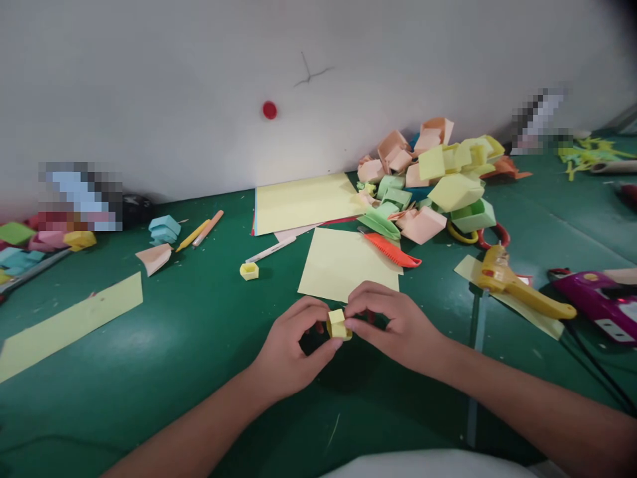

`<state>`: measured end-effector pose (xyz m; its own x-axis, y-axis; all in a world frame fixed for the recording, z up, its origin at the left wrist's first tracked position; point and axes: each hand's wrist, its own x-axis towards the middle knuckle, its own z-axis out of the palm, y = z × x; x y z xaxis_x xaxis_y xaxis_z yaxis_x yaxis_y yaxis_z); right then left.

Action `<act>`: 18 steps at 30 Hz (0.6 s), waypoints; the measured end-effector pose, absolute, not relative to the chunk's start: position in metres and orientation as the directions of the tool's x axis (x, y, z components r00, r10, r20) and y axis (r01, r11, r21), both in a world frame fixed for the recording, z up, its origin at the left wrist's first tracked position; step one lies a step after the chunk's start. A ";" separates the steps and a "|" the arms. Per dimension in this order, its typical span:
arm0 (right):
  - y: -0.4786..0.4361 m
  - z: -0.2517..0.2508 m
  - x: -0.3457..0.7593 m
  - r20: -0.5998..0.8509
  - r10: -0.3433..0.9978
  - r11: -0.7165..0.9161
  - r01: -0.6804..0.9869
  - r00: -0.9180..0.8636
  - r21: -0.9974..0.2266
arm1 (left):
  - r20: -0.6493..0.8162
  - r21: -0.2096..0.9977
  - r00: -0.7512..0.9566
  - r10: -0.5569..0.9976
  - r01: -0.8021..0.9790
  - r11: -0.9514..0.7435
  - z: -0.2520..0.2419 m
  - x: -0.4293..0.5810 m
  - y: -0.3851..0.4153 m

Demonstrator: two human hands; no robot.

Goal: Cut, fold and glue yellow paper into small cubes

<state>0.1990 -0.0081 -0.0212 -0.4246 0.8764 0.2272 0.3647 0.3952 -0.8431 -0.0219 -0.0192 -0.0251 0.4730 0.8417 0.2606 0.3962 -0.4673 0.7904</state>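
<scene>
Between my two hands is a small folded yellow paper piece (338,320), held a little above the green table. My left hand (297,338) pinches it from the left, thumb below and fingers above. From the right, my right hand (391,322) grips its edge between thumb and fingertips. Fingers partly hide its sides. A similar small yellow paper ring (249,271) lies on the table ahead and to the left. Just beyond my hands rests a pale yellow paper sheet (338,265), with a red-orange utility knife (393,249) across its right side.
Folded paper pieces (438,179) are heaped at the back right. On the right lie a yellow glue gun (522,285), scissors (492,236) and a purple tool (597,299). A paper strip (74,325), pencils (202,232) and a blue folded piece (164,229) are at left.
</scene>
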 end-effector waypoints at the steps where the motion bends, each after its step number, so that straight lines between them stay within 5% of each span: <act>1: -0.008 -0.021 0.199 0.229 0.878 0.394 0.365 -0.420 -0.844 | 0.267 0.793 0.486 0.832 0.380 -0.476 -0.024 -0.022 -0.019; 18: -0.012 -0.019 0.195 0.300 0.843 0.484 0.386 -0.445 -0.785 | 0.244 0.783 0.429 0.870 0.442 -0.438 -0.026 -0.021 -0.016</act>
